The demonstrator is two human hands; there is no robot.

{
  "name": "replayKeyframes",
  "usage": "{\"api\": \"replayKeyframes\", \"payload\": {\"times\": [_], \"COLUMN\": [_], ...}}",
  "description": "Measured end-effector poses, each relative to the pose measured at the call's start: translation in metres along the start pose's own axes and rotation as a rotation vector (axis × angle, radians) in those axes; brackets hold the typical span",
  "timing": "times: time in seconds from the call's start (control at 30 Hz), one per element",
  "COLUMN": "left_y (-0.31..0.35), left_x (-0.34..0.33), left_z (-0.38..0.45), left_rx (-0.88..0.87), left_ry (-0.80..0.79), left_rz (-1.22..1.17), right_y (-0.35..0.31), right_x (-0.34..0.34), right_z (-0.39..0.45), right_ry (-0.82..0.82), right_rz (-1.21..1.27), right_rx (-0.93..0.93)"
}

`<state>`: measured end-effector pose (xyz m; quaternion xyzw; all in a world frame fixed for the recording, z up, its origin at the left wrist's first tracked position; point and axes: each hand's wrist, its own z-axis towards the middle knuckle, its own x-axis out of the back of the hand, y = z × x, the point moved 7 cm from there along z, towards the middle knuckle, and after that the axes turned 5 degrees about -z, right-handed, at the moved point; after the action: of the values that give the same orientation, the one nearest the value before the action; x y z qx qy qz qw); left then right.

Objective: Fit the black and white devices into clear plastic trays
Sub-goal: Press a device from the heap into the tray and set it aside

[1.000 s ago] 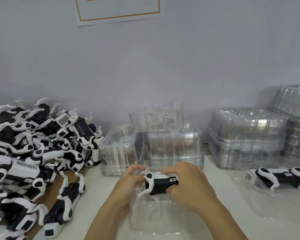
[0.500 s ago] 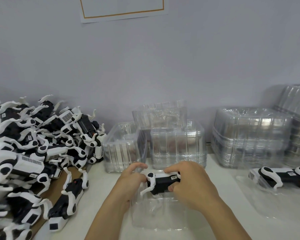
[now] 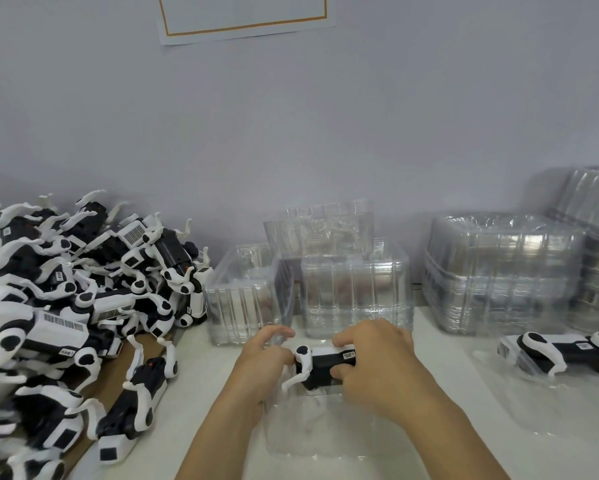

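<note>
You have one black and white device with white legs (image 3: 320,365) held at the far end of a clear plastic tray (image 3: 325,427) that lies on the white tabletop (image 3: 440,445) right in front of you. Your right hand (image 3: 374,368) curls over its right end, thumb on the black side. Your left hand (image 3: 263,362) holds the left end, its upper fingers lifted loosely. The device looks not yet seated; whether it touches the tray you cannot tell.

As for progress, one more device (image 3: 568,355) already lies in a clear tray (image 3: 519,403) to your right, so by the look of it you are early on. A large heap of loose black and white devices (image 3: 66,306) to your left is left to pack, one device (image 3: 135,400) lying apart near your left forearm.

Stacks of empty clear trays (image 3: 353,292) stand just behind your hands, with taller stacks (image 3: 499,271) further right against the grey wall (image 3: 325,133). Open room lies between the two trays; the left is crowded.
</note>
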<state>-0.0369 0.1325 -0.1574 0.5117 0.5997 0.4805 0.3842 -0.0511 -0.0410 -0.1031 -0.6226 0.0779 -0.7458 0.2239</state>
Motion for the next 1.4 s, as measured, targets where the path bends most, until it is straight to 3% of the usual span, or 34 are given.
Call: {"api": "replayKeyframes", "payload": {"times": [0.13,0.47,1.2,1.4], "left_y": [0.000,-0.002,-0.004,0.001], "left_x": [-0.001,-0.001,-0.004,0.000], "left_z": [0.000,0.003,0.000,0.002], "left_rx": [0.001,-0.032,-0.065,-0.129], "left_ry": [-0.013,-0.026,-0.139,-0.087], "left_rz": [-0.029,-0.100,-0.096,-0.024], "right_y": [-0.018,-0.037,-0.035,-0.032], "right_x": [0.003,-0.008,-0.009,-0.004], "right_z": [-0.002,-0.007,-0.004,-0.002], "right_ry": [0.132,0.154,0.087,0.033], "right_rz": [-0.108,-0.085,-0.096,-0.046], "right_rx": [0.045,0.012,0.034,0.043]}}
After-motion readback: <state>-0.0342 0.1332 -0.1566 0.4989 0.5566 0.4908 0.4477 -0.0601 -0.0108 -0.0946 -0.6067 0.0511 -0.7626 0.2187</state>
